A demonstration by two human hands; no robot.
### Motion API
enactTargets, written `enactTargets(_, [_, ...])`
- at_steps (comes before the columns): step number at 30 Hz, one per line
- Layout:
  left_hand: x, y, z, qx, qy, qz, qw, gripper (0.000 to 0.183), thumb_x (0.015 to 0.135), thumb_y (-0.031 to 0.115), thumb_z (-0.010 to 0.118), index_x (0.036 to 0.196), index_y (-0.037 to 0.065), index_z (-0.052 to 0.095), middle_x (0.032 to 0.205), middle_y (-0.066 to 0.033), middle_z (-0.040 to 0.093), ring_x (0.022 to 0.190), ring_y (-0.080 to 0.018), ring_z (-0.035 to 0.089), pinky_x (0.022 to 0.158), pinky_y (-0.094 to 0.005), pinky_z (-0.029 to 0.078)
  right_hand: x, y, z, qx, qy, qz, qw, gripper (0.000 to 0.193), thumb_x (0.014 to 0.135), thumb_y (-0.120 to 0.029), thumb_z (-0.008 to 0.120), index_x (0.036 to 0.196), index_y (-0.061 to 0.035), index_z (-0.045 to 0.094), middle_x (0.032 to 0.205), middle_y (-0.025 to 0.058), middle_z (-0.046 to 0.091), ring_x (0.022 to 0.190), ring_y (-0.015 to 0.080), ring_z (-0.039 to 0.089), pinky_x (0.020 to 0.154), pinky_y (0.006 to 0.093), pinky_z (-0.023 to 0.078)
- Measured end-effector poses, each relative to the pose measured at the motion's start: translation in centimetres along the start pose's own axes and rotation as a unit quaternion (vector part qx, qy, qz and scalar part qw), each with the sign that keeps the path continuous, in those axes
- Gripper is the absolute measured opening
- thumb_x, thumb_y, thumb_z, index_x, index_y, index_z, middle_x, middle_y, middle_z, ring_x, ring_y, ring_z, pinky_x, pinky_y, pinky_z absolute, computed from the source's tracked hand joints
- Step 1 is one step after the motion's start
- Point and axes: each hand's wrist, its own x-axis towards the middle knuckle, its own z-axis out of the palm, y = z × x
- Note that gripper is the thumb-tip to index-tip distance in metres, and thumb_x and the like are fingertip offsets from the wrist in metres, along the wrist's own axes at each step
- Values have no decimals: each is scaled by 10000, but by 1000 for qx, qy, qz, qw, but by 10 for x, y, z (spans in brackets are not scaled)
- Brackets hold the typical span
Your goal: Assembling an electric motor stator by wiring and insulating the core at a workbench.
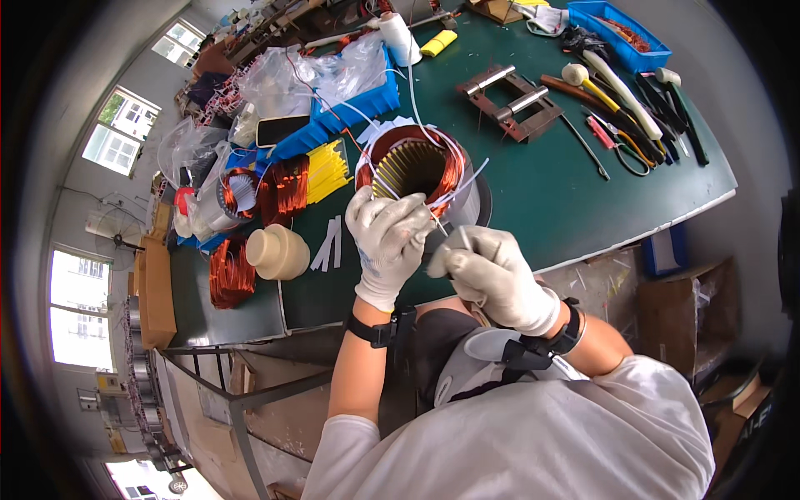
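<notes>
A motor stator (pixel 454 171) with copper coils round its ring and a slotted bore stands upright at the table's front edge. Thin white sleeves or cords loop over its rim. My left hand (pixel 387 242), in a white glove, is against the stator's near side, fingers bent and drawn together; whatever they pinch is hidden. Beside it, my gloved right hand (pixel 493 271) is closed in a pinch, slightly blurred, just in front of the stator. A thin white cord (pixel 439 223) runs from the near rim to its fingertips.
Left of the stator lie yellow strips (pixel 327 172), copper coils (pixel 232 273), a cream stepped cylinder (pixel 277 252) and white paper strips (pixel 331 244). Behind are a blue bin (pixel 358 104) and a thread spool (pixel 400 40). At right are a metal frame (pixel 512 104), mallets and scissors (pixel 631 158).
</notes>
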Motion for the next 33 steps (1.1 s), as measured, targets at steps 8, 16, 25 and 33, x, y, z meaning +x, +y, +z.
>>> enactTargets(8, [9,6,-15,-40,-68,-37,996,194,820,207,742,970,133,644,1044,-18,699,943,-234,602,1064,-476,353,-20,23,-39,-122,-33,-3,992,205,976,-157,525,975,20,629,991,85,615,878,118,528,829,288,442])
enactTargets(16, [28,29,-37,-76,-26,-49,996,207,830,63,690,1030,92,646,1070,-90,678,956,-293,633,884,-406,492,-75,-46,-181,-357,388,7,850,382,955,-328,575,1033,33,674,782,46,671,611,129,562,567,283,450])
enactTargets(25, [18,23,-8,-63,-29,-91,993,138,839,33,647,958,86,601,948,-73,687,904,-295,622,986,-463,415,12,-12,-55,-201,196,-45,959,377,902,-169,646,1202,55,609,960,69,687,875,118,608,783,255,486])
enactTargets(33, [18,18,-15,-89,-56,-82,991,157,793,38,704,927,101,652,994,-52,701,944,-270,624,996,-443,404,40,5,-33,-151,251,-108,950,204,932,-137,620,1018,46,650,828,30,668,738,59,567,655,235,480])
